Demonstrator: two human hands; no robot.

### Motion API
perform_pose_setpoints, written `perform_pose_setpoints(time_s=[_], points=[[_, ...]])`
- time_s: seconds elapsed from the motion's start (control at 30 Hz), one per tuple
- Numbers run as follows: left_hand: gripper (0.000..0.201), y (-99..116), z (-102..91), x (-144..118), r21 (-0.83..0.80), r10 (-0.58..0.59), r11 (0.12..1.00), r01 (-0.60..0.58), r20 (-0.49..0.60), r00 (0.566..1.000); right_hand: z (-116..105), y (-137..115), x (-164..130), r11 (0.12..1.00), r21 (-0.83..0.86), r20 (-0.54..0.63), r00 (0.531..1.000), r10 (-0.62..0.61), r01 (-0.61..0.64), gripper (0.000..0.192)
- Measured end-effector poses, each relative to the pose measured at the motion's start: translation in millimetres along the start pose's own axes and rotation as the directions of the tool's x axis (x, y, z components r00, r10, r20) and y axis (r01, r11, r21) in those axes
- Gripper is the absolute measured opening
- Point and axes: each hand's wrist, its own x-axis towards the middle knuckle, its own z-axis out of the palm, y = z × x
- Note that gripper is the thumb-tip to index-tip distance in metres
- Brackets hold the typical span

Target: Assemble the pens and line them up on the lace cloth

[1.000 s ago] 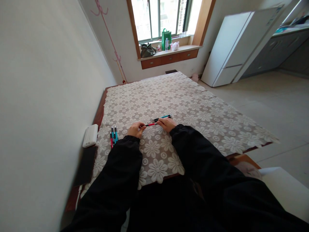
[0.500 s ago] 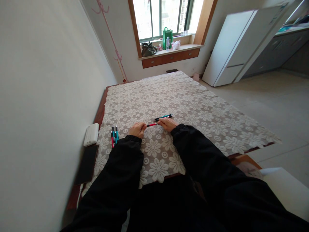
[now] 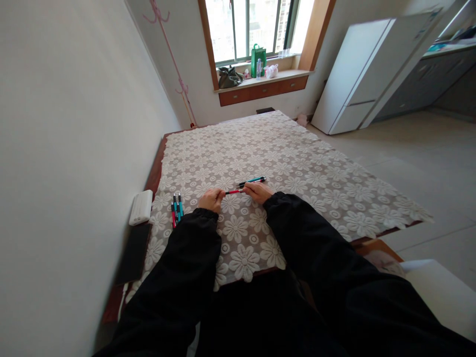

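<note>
A red and black pen (image 3: 233, 192) is held level between my two hands, above the flowered tablecloth. My left hand (image 3: 211, 199) pinches its black end. Around the other end the fingers of my right hand (image 3: 257, 190) are closed, hiding part of it. Just beyond my right hand lie a teal and black pen (image 3: 253, 181) and another dark one partly covered by the hand. Several teal pens (image 3: 180, 203) and a red pen (image 3: 173, 214) lie side by side to the left of my left hand, their lower ends hidden by my sleeve.
The lace tablecloth (image 3: 238, 148) covers the table. Along its left edge, by the wall, are a white box-shaped device (image 3: 141, 207) and a black phone-like slab (image 3: 134, 254) with a white cable (image 3: 122, 302). A white seat-like surface (image 3: 439, 287) stands at lower right.
</note>
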Motion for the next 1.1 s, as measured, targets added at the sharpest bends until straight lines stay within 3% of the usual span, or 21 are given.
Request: perform_pose_setpoints(time_s=[0.2,0.5,0.77,1.0,1.1], points=[[0.021,-3,4.7,1,-0.155,0.109,0.981,-0.117,-0.061,0.992,1,-1,-2,0.999,0.033,0.013,1.0,-0.008,0.007,0.025],[0.023,-4,7.1,0,-0.063,0.169,0.983,-0.17,-0.029,0.985,0,-5,-1,0.994,-0.064,0.08,0.994,-0.078,0.083,0.032],[0.026,2,9.7,-1,0.163,0.153,0.974,-0.155,0.026,0.988,7,-8,-1,0.98,-0.189,0.07,0.996,-0.052,0.064,0.029],[0.032,8,5.0,-4,0.165,0.065,0.983,-0.075,0.064,0.996,7,-12,-2,0.944,-0.265,0.003,0.979,-0.204,0.197,0.026],[0.042,6,4.5,-3,0.092,0.029,0.995,-0.036,0.073,0.997,7,-14,-2,0.924,-0.299,-0.016,0.966,-0.256,0.24,0.028]])
